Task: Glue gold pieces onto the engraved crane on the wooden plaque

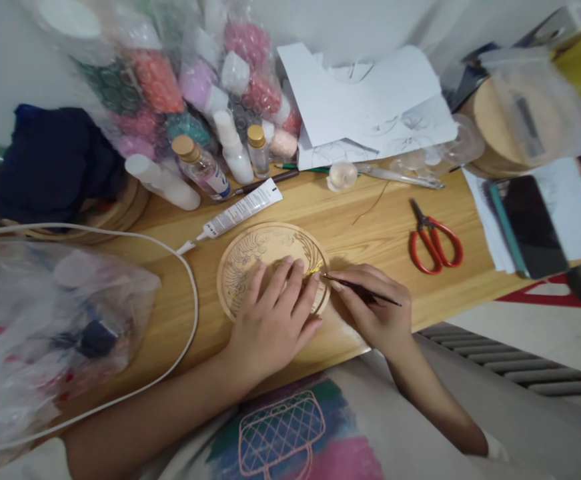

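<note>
A round wooden disc [240, 248] with dark line patterns around its border lies on the table before me. My left hand [275, 320] rests on it with fingers stretched out and covers much of its lower middle. A small golden-yellow strand [313, 269] sits on the disc's right side, close to the left fingertips. In my right hand [377, 303] is a thin dark-handled tool [370, 292], pinched between thumb and fingers. Its narrow tip reaches the strand; the exact kind of tip is too small to tell.
A white tube [240, 208] lies behind the disc, with small bottles [200, 167] further back. Red-handled cutters [434, 240] and a phone [531, 227] are at right. A white cable [195, 293] loops at left beside a plastic bag [70, 320].
</note>
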`<state>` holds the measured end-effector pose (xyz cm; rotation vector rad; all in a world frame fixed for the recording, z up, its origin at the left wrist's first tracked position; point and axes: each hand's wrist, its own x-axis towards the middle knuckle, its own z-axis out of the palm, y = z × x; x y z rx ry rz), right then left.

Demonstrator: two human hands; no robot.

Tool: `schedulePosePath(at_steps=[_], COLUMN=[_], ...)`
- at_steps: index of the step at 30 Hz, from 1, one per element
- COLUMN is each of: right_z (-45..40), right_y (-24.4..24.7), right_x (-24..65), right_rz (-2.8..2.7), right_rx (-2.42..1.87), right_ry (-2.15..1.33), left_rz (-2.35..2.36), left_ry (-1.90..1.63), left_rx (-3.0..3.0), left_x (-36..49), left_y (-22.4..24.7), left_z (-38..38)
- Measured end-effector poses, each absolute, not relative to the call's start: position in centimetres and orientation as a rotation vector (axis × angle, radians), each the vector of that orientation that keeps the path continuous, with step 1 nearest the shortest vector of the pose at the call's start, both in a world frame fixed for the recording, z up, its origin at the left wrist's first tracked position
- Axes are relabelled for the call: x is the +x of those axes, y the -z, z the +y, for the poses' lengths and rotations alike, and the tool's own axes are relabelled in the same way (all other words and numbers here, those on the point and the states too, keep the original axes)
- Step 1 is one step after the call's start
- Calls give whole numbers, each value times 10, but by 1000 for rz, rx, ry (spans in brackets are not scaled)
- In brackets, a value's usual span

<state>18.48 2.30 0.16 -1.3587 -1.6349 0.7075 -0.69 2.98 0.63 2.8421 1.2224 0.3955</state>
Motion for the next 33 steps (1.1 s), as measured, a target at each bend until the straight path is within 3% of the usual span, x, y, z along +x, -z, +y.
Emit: schedulePosePath(at_steps=[15, 33], right_z=[18, 20], right_y=[-1, -3], right_x=[186, 186], right_rz=[-1421, -1574], right_rx=[-1443, -1417], right_ry=[-687, -677], left_rz=[1178, 1166], left_ry=[-383, -419], left_rx=[2797, 2806], left_x=[-11, -13], left_y=[-5, -5], left_z=[30, 32])
